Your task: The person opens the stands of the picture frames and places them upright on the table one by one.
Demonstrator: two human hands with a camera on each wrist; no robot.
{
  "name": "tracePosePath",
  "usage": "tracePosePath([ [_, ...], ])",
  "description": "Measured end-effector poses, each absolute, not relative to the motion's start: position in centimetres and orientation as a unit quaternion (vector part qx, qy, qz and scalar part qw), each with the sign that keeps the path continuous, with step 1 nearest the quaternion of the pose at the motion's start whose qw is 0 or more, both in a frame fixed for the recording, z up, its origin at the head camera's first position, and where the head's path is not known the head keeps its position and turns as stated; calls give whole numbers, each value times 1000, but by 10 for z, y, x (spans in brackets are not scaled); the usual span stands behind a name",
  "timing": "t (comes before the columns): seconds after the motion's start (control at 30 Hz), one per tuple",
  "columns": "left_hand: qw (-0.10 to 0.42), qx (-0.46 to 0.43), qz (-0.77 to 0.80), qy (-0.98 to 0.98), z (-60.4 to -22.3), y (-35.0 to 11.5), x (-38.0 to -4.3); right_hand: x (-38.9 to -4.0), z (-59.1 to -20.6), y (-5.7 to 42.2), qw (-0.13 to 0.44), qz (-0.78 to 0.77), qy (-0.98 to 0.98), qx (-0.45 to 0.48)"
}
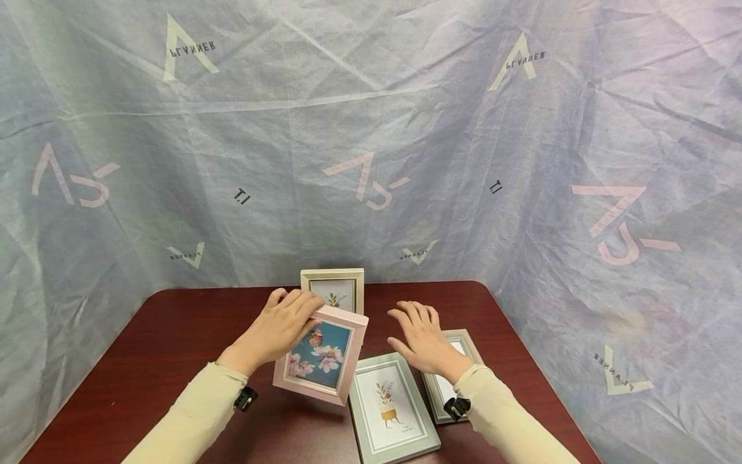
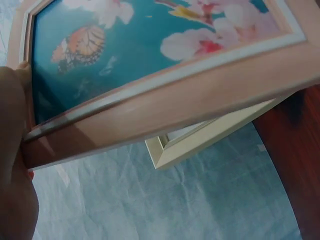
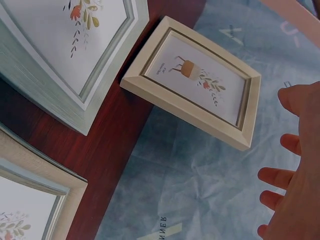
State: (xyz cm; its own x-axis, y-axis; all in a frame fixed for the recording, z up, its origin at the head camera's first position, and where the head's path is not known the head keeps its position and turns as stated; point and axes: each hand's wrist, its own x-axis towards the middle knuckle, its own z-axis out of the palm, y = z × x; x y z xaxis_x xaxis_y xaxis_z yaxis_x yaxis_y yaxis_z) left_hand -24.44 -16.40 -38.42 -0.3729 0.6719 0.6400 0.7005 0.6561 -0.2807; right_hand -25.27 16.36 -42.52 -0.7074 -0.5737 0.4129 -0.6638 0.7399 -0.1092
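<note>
My left hand (image 1: 284,325) grips the upper left corner of a pink picture frame (image 1: 359,335) with a butterfly and blossom picture. The frame is tilted and raised off the table. In the left wrist view the pink frame (image 2: 165,107) fills the upper part, the hand at its corner. My right hand (image 1: 423,338) hovers with fingers spread, holding nothing, above a grey-green picture frame (image 1: 426,412) and a beige picture frame (image 1: 472,345) that lie on the table. Behind the pink frame a cream picture frame (image 1: 361,290) stands upright; the right wrist view shows this cream frame (image 3: 175,107) whole.
The dark red table (image 1: 174,341) has rounded back corners. A grey-blue printed cloth (image 1: 278,161) hangs behind it and along both sides. A dark strap device (image 1: 246,398) sits on the left wrist, another strap device (image 1: 456,407) on the right.
</note>
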Motion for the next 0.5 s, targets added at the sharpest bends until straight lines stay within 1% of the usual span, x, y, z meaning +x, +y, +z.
tracePosePath([
  [0.1, 349, -434, -24, -830, -380, -166, -244, -253, -427, 163, 172, 121, -917, 338],
  [0.23, 292, -461, -60, -836, -375, -170, -243, -253, -430, 163, 169, 115, -917, 341],
  [0.33, 259, -474, -87, -837, -370, -171, -241, -253, -431, 163, 168, 120, -916, 345],
  [0.5, 248, -485, -100, -832, -361, -171, -240, -254, -432, 163, 166, 126, -914, 349],
])
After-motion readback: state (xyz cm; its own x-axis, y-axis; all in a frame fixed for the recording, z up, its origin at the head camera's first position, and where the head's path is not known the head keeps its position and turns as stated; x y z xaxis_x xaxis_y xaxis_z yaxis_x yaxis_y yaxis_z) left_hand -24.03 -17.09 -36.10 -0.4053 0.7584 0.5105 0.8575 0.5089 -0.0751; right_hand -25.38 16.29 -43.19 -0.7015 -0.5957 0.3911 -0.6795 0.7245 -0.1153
